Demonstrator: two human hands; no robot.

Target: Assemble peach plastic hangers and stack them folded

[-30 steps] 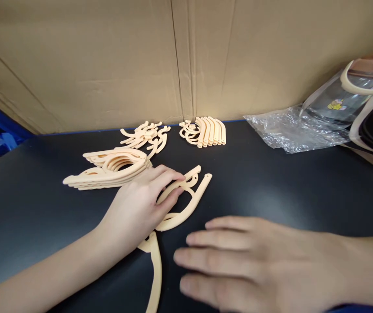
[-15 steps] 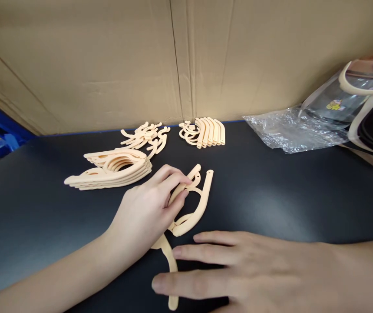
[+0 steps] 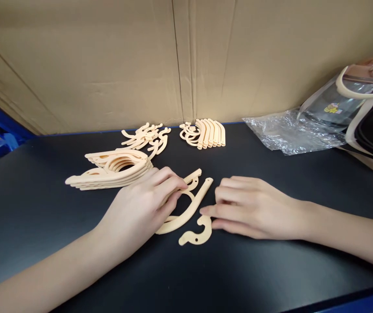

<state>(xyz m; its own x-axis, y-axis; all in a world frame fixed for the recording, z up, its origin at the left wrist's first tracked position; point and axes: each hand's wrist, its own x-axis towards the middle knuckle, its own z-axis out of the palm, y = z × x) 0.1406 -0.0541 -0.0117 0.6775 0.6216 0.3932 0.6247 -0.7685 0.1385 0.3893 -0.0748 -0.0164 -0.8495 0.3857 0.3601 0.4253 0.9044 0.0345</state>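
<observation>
My left hand (image 3: 140, 208) lies on the black table (image 3: 271, 269), its fingers closed on a curved peach plastic hanger arm (image 3: 189, 206). A second curved arm piece (image 3: 193, 179) pokes out past the fingertips. My right hand (image 3: 251, 208) sits just to the right with its fingers curled. Its index finger and thumb pinch the top end of a small peach hook piece (image 3: 196, 234) that lies flat on the table. The two hands are close together, with the arm's free end between them.
Behind the left hand are a stack of peach hanger arms (image 3: 111, 169), a pile of hooks (image 3: 147, 137) and a row of curved pieces (image 3: 207, 132). A crumpled clear bag (image 3: 290, 132) and packaged goods (image 3: 365, 100) lie right. A cardboard wall (image 3: 179, 61) stands behind.
My right hand drew back from the near edge and moved up to the right of the hanger arm, now pinching the hook piece. The long piece under it is gone from view.
</observation>
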